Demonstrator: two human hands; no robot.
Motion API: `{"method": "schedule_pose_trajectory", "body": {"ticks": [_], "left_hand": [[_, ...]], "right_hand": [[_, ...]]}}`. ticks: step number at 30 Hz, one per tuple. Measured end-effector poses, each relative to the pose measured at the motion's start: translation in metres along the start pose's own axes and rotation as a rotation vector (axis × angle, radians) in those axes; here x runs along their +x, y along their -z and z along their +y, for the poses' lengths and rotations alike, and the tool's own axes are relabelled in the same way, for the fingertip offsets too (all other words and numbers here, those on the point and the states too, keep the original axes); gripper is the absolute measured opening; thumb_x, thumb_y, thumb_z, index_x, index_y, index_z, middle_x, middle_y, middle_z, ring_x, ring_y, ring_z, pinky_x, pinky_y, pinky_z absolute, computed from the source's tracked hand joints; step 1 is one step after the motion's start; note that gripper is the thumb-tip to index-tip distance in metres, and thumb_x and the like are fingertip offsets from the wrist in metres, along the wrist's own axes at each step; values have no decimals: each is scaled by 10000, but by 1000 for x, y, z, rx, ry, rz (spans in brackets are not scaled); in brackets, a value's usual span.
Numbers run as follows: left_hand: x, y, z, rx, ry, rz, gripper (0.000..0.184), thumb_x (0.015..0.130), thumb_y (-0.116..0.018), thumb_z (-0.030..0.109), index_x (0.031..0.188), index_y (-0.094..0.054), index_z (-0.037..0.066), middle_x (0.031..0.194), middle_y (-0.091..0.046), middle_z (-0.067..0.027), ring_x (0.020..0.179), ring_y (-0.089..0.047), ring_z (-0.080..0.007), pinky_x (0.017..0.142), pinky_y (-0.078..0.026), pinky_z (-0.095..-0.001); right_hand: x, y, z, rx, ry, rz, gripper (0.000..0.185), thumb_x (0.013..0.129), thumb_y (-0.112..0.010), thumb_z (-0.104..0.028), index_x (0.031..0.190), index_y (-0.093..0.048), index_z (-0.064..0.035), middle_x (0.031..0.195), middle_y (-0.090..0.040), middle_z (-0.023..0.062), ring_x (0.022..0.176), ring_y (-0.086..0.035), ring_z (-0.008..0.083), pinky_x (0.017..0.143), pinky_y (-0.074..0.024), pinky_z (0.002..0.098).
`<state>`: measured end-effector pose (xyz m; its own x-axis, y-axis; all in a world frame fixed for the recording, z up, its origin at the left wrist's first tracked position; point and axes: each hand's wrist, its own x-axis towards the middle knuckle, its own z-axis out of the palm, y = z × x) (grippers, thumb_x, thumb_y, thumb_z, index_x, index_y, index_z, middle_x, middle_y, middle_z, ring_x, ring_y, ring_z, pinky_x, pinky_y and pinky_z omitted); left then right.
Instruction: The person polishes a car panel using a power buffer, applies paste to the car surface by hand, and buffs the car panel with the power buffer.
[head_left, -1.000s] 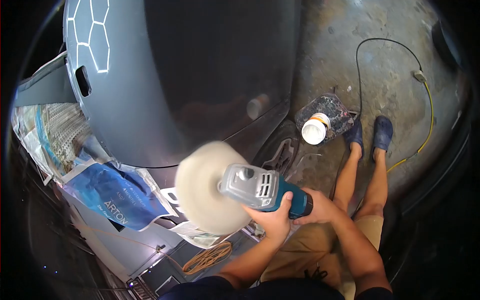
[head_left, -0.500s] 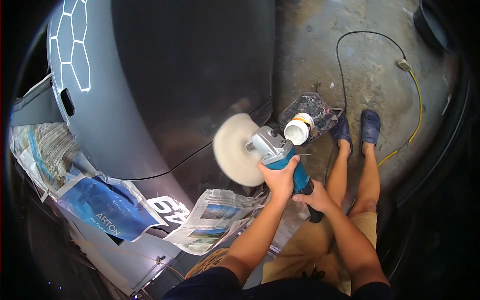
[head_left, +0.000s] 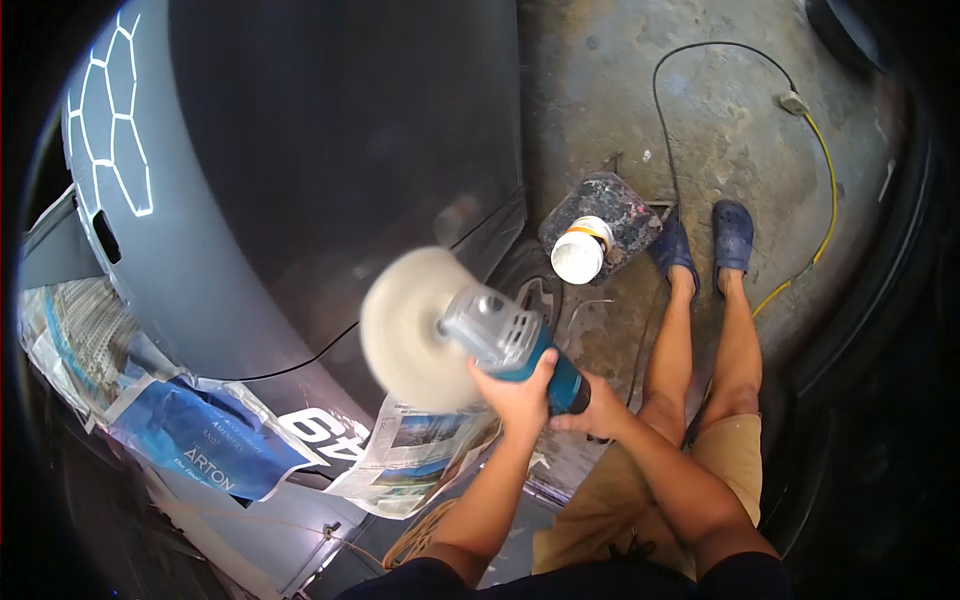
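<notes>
Car body, nine to twelve o'clock: if the blurred pad tips, we judge it could scuff the seam. Floor, two o'clock: open room beyond the stand. Newspaper, seven o'clock: its free edge could catch if the pad drops. Polisher, centre: we see the fingers of the left hand clamped around its body, those of the right hand around its rear. Tub, two o'clock: a wide swing could topple it.

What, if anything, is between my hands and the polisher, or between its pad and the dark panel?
Nothing visible: your left hand and right hand hold the polisher, and nothing shows between its pad and the dark panel. Newspaper shows by the pad's lower edge.
</notes>
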<state>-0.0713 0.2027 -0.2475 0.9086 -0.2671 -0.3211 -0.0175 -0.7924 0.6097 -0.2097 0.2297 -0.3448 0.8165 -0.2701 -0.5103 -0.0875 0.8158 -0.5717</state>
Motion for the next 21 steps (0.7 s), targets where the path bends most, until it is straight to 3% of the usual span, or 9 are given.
{"method": "schedule_pose_trajectory", "body": {"ticks": [4, 5, 8, 9, 12, 13, 16, 19, 21], "left_hand": [[41, -45, -21, 199, 121, -81, 1035, 693, -1016, 312, 1453, -411, -45, 1277, -637, -215, 1160, -651, -302, 1023, -520, -415], [45, -53, -15, 232, 153, -94, 1044, 690, -1010, 332, 1461, -413, -43, 1264, -639, -230, 1161, -651, -307, 1022, -520, -420], [40, -50, -23, 240, 130, -63, 1041, 691, -1014, 320, 1458, -415, -49, 1270, -637, -227, 1165, -646, -302, 1025, -519, -417], [32, -40, -28, 153, 76, -46, 1043, 687, -1022, 314, 1453, -415, -50, 1293, -624, -221, 1167, -641, -307, 1033, -515, -421], [-2, -5, 0, -49, 54, 7, 1091, 709, -1028, 256, 1495, -336, -48, 1322, -588, -199, 1179, -625, -292, 1053, -508, -430], [-8, 3, 4, -60, 29, 10, 1092, 711, -1027, 247, 1497, -329, -47, 1317, -589, -196, 1181, -622, -286, 1055, -507, -430], [-10, 15, 4, -57, -3, 9, 1085, 712, -1028, 226, 1493, -325, -45, 1304, -591, -186, 1183, -617, -272, 1056, -506, -425], [19, -9, -12, 60, 26, -35, 1049, 692, -1035, 218, 1463, -374, -46, 1299, -598, -176, 1167, -622, -266, 1036, -512, -415], [37, -35, -21, 98, 49, -77, 1033, 687, -1028, 239, 1452, -395, -47, 1282, -614, -187, 1161, -633, -274, 1026, -517, -406]], "right_hand": [[16, 9, 2, 339, -285, 37, 560, 778, -973, -267, 1168, -661, -14, 892, -733, 64, 692, -682, 157, 641, -559, 345], [21, 8, 13, 389, -231, 77, 467, 815, -949, -240, 1110, -656, -28, 804, -698, 28, 583, -616, 108, 535, -493, 307], [19, 9, 13, 356, -276, 45, 483, 801, -961, -256, 1098, -658, -26, 791, -693, 32, 571, -613, 117, 533, -494, 311], [13, 9, 9, 271, -316, -14, 576, 756, -983, -277, 1159, -671, -10, 891, -734, 63, 710, -689, 160, 658, -563, 344], [-4, -12, 4, 152, 35, 12, 737, 696, -1005, -313, 1265, -664, 9, 1065, -760, 100, 948, -726, 201, 872, -580, 379], [-8, -11, -11, 118, -63, -44, 844, 665, -1009, -339, 1339, -646, 18, 1210, -748, 120, 1124, -693, 209, 1023, -530, 390], [-7, -18, -7, 117, -79, -65, 843, 655, -1016, -342, 1324, -651, 18, 1191, -748, 119, 1107, -697, 226, 1015, -532, 390], [8, -17, 15, 42, -17, 88, 733, 693, -1005, -321, 1254, -665, 7, 1054, -760, 103, 924, -725, 212, 859, -579, 374], [19, -1, 8, 199, -202, 71, 649, 729, -990, -312, 1202, -666, -8, 951, -750, 83, 773, -700, 179, 719, -565, 347]]}}
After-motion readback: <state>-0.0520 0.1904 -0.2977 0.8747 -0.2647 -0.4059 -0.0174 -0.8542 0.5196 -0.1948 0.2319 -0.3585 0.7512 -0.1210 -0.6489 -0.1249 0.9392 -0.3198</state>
